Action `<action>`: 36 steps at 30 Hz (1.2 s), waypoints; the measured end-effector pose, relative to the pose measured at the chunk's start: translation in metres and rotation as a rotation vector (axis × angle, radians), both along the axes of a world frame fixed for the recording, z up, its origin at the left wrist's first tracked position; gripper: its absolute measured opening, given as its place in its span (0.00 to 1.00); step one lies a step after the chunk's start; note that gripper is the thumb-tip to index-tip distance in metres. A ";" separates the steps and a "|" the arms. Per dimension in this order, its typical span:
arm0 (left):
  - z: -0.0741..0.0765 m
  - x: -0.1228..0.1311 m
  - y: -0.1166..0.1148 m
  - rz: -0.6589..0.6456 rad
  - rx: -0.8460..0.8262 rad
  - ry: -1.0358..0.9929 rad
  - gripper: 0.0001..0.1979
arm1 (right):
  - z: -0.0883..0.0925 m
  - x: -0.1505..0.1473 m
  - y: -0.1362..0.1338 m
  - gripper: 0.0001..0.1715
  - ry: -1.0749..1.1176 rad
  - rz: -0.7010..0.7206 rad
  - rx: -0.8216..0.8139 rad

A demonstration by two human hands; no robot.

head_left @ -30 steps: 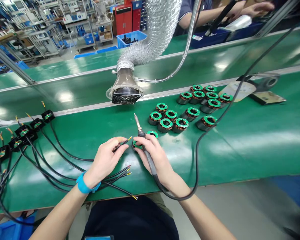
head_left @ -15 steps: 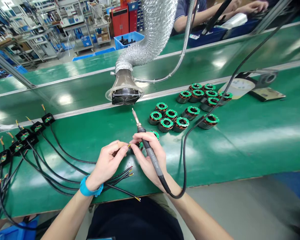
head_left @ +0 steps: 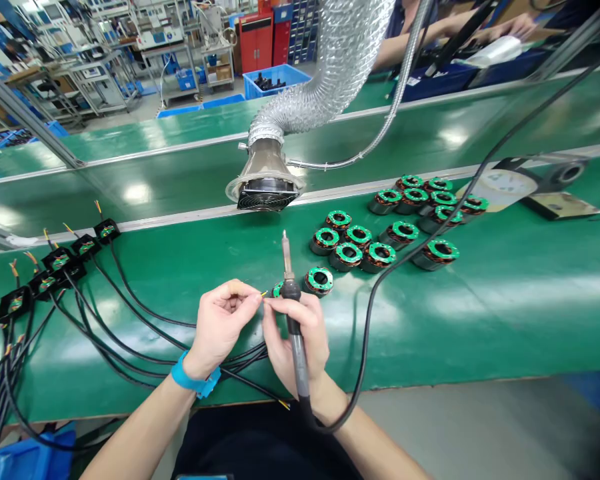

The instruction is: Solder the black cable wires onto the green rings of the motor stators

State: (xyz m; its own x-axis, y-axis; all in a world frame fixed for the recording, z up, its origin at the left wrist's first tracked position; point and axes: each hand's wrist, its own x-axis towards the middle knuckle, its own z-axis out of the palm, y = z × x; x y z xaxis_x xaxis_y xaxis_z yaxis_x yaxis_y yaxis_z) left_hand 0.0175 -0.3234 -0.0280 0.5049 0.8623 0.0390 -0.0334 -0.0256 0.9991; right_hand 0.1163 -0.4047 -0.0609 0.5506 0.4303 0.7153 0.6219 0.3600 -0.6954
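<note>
My left hand (head_left: 223,327) pinches a thin black wire (head_left: 263,295) whose yellow tip pokes out past the fingertips, toward my right hand. My right hand (head_left: 295,340) grips a soldering iron (head_left: 294,327) upright, its metal tip (head_left: 284,257) pointing away from me. A small motor stator with a green circuit ring (head_left: 319,281) sits just beyond my right hand. Another green-ringed stator (head_left: 279,289) lies between my hands, mostly hidden by my fingers. Several wired stators (head_left: 60,262) lie at the far left, their black leads running to my left hand.
Several more stators (head_left: 360,243) stand on the green workbench (head_left: 455,333) ahead and right. A fume extractor nozzle (head_left: 267,190) on a foil duct hangs beyond them. The iron's black cable (head_left: 365,320) curves across the right. A co-worker's arm (head_left: 430,30) works at the far bench.
The soldering iron has swung more upright, and my right hand has drawn slightly back, uncovering the stator beyond it. The wire tip stays close to my right fingers.
</note>
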 end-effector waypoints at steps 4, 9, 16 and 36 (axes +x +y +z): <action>0.002 0.000 -0.004 -0.011 0.145 0.036 0.05 | 0.002 0.013 -0.004 0.17 0.153 0.113 -0.083; 0.002 -0.003 -0.007 -0.103 0.495 0.123 0.05 | 0.011 0.033 -0.011 0.16 0.236 0.303 -0.199; -0.002 -0.008 -0.004 -0.498 0.686 0.335 0.05 | 0.022 0.050 -0.038 0.18 -0.018 0.481 -0.350; -0.011 0.000 0.002 -0.068 0.262 0.214 0.05 | -0.020 0.037 -0.017 0.28 -0.017 0.145 -0.424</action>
State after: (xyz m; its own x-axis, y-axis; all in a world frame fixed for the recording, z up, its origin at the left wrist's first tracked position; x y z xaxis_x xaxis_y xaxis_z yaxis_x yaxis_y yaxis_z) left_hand 0.0175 -0.3219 -0.0394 0.5815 0.8011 0.1415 0.1656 -0.2869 0.9436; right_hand 0.1535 -0.4213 -0.0808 0.4526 0.7594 0.4674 0.5989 0.1294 -0.7903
